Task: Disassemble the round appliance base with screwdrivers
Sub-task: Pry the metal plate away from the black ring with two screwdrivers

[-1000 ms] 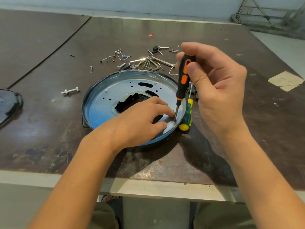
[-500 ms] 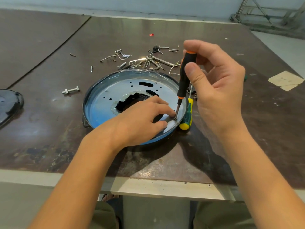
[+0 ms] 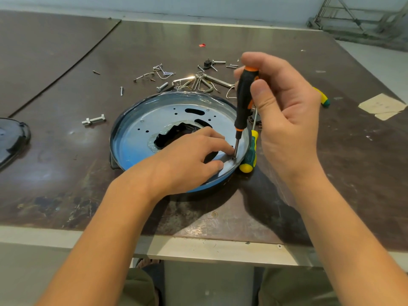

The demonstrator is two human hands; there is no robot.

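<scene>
Fingers (image 3: 262, 96) of your right hand (image 3: 287, 133) were curled round the handle of the orange-and-black screwdriver (image 3: 242, 102), with the thumb against its side and the forefinger over its cap. You held it nearly upright, its tip down on the metal plate at the right inner edge of the round appliance base (image 3: 136, 140). Your left hand (image 3: 187, 164) lay on the near part of that base, fingers loosely bent and gripping nothing, the forefinger touching the plate just beside the tip. The base sat on the worktop (image 3: 342, 173). A green-and-yellow screwdriver (image 3: 249, 155) lay against the base's right rim. Loose screws and wire clips (image 3: 194, 81) were scattered just beyond the base. A bolt (image 3: 93, 120) lay to its left, with a black cover (image 3: 11, 138) farther left.
</scene>
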